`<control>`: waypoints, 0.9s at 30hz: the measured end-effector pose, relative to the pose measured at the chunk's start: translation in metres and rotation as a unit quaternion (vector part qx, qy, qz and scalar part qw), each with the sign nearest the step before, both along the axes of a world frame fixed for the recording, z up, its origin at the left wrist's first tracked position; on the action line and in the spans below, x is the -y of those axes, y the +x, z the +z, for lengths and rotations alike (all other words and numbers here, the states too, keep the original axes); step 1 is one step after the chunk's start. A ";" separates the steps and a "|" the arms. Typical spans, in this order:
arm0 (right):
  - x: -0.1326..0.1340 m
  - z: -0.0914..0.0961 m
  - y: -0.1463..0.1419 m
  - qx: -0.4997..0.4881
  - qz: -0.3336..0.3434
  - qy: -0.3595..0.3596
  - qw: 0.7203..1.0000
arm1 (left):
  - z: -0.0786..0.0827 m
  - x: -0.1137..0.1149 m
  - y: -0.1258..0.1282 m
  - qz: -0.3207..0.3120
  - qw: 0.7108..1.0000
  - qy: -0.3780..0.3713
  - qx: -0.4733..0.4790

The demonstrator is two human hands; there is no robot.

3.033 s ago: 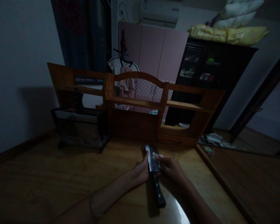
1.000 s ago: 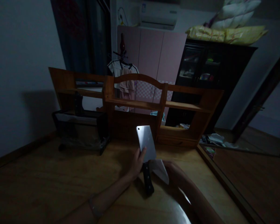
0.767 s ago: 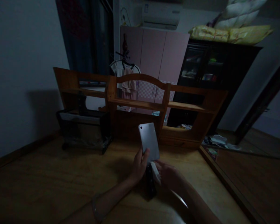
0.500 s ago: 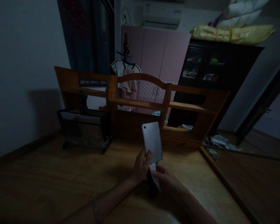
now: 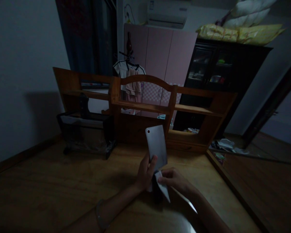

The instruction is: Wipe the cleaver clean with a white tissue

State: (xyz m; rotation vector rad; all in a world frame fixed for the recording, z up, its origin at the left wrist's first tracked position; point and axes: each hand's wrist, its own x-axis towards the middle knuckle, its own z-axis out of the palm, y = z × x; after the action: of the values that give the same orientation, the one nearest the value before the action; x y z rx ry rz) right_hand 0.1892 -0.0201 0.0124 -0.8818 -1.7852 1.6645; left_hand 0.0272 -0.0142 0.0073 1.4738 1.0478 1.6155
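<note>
Cleaver (image 5: 158,145), just right of the frame's centre, tilts with its blade upward and its dark handle (image 5: 157,194) toward the bottom; whether the butt touches the bench (image 5: 75,184) I cannot tell. The left hand (image 5: 145,172) is clamped on the blade's lower left side, thumb flat on the face. The right hand (image 5: 176,180) pinches a thin white wipe (image 5: 163,187) against the handle, a corner hanging loose to the lower right; the two hands are close but apart.

By its broad metal blade, I judge the cleaver stiff, fairly heavy and blade-heavy, and slick if damp. The corner hole at upper left suggests that side is the spine, so the long right side is probably the sharp one: hold by spine or handle, fingers clear of it. The wipe looks soft, light and easily torn.

Behind the blade, the wooden shelf (image 5: 172,103) limits forward movement. A black-framed box (image 5: 87,134) stands at middle left; bare bench spreads across the lower left. At lower right the raised rim (image 5: 232,188) marks the boundary.
</note>
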 end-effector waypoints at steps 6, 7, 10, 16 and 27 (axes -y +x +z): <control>-0.004 -0.001 0.011 0.070 0.067 -0.008 0.995 | 0.001 0.002 0.001 0.007 1.000 -0.014 0.022; -0.004 -0.001 0.010 0.071 0.065 -0.004 0.995 | 0.001 0.002 0.002 0.011 1.000 -0.013 0.023; -0.004 -0.004 0.006 0.056 0.051 -0.005 0.997 | 0.000 0.001 0.002 0.016 1.000 -0.011 0.019; -0.004 -0.004 -0.001 -0.023 -0.058 0.017 0.998 | -0.001 -0.001 0.002 0.013 0.999 -0.026 0.040; -0.005 0.000 0.008 0.074 0.072 0.000 0.995 | 0.003 0.004 -0.001 -0.011 0.999 -0.018 0.029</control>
State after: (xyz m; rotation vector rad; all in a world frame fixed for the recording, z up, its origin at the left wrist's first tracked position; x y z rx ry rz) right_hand 0.1974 -0.0154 0.0126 -0.9166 -1.9905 1.7269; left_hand 0.0257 -0.0186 0.0103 1.4010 1.0201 1.6062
